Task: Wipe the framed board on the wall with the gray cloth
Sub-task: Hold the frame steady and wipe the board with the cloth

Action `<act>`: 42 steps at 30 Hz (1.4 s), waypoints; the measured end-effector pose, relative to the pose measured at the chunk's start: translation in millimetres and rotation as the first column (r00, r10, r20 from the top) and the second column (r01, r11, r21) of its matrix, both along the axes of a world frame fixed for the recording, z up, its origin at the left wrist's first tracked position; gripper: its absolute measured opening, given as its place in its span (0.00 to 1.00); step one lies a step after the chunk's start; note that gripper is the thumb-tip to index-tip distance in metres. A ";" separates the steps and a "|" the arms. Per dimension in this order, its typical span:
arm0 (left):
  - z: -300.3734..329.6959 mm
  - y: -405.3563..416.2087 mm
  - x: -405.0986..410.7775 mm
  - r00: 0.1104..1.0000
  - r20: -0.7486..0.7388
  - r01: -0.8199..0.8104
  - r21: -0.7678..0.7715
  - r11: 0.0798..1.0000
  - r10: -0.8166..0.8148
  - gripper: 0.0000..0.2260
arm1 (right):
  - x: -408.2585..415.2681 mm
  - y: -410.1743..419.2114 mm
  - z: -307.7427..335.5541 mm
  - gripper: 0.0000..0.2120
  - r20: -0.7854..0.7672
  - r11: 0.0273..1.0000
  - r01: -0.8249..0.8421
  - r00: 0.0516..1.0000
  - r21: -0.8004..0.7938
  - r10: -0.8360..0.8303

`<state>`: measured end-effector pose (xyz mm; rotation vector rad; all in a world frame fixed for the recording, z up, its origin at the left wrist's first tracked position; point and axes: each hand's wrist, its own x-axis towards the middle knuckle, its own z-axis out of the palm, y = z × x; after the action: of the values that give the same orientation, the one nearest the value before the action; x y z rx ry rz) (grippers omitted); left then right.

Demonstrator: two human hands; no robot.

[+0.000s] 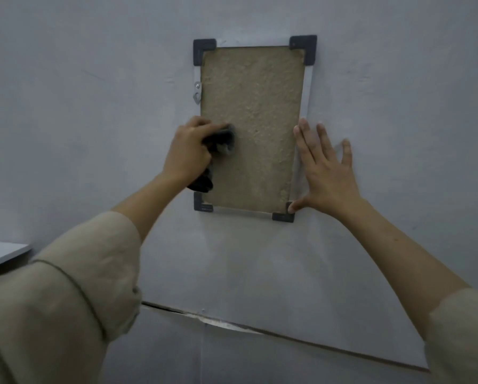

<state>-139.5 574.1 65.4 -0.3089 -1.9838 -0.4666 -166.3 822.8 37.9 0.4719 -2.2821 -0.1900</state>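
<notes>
Your beige sleeves nearest. Your left hand clenched around gray cloth, pressing it on framed board at left edge. Your right hand flat, fingers spread, bracing frame's right side on wall.

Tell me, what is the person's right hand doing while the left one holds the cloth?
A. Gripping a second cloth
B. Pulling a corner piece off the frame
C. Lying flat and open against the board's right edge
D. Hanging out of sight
C: the right hand lies open, fingers spread, beside the framed board, thumb at its lower right corner, while the left hand presses the gray cloth to it.
</notes>
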 end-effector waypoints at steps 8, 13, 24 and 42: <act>32.5 -13.7 -2.8 0.995 -0.068 -0.053 0.237 0.970 0.071 0.27 | -0.9 0.6 -0.7 0.71 -0.005 1.000 -0.003 1.000 0.000 0.003; -19.7 25.7 1.8 0.997 0.013 0.072 0.057 0.996 -0.073 0.26 | -0.3 -0.1 -1.2 0.71 -0.009 1.000 0.002 1.000 -0.008 -0.002; -52.3 62.5 1.1 0.959 0.269 0.179 -0.340 0.923 -0.087 0.26 | 0.8 1.0 0.5 0.71 -0.004 1.000 0.014 1.000 0.002 -0.014; -62.0 59.6 7.2 0.918 0.396 0.195 -0.457 0.868 0.002 0.26 | 5.2 -1.9 -0.3 0.70 0.009 1.000 0.026 1.000 -0.010 -0.026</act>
<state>-132.3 633.7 3.5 -0.6836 -2.4745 -0.0719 -161.0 821.0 37.5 0.4392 -2.2974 -0.1895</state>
